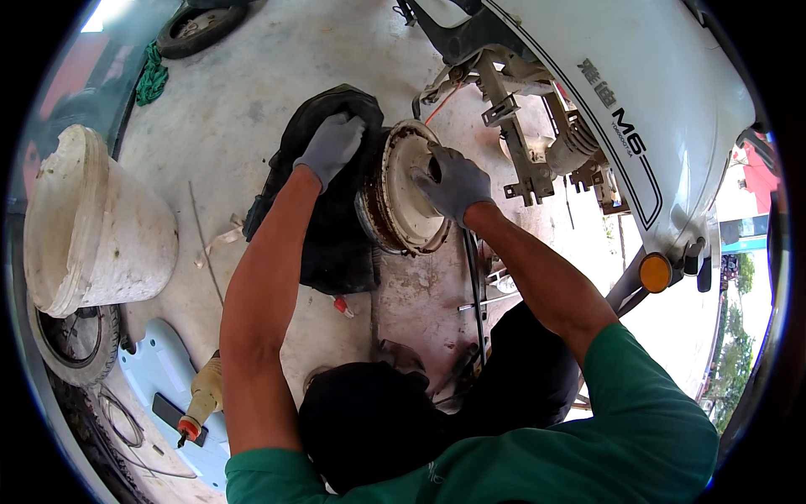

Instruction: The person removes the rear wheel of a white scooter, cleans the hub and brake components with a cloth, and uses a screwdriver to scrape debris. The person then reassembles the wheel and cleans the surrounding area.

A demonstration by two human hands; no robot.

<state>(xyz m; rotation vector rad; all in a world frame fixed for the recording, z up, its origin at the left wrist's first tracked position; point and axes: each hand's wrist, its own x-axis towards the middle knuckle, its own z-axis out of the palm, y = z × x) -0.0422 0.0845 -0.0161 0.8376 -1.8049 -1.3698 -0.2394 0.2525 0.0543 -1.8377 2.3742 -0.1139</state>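
Note:
A rusty cream metal wheel rim (pixel 401 218) is tilted on its side against a folded piece of black rubber (pixel 321 252), perhaps a tyre or tube, on the concrete floor. My left hand (pixel 332 147), in a grey glove, has its fingers bent over the upper part of the rubber, gripping it. My right hand (pixel 451 183), also gloved, holds the rim at its centre hub, with thumb and fingers curled there. A small red-handled item (pixel 342 307) lies just below the rubber.
At left stand a dirty white bucket (pixel 101 218), a spoked wheel (pixel 75 353) and a pale blue board (pixel 151 353) with a phone (pixel 172 416) and power tool (pixel 204 395). A white vehicle body (pixel 638 76) with exposed frame (pixel 529 160) overhangs the right. A tyre (pixel 189 34) and green cloth (pixel 151 76) lie behind.

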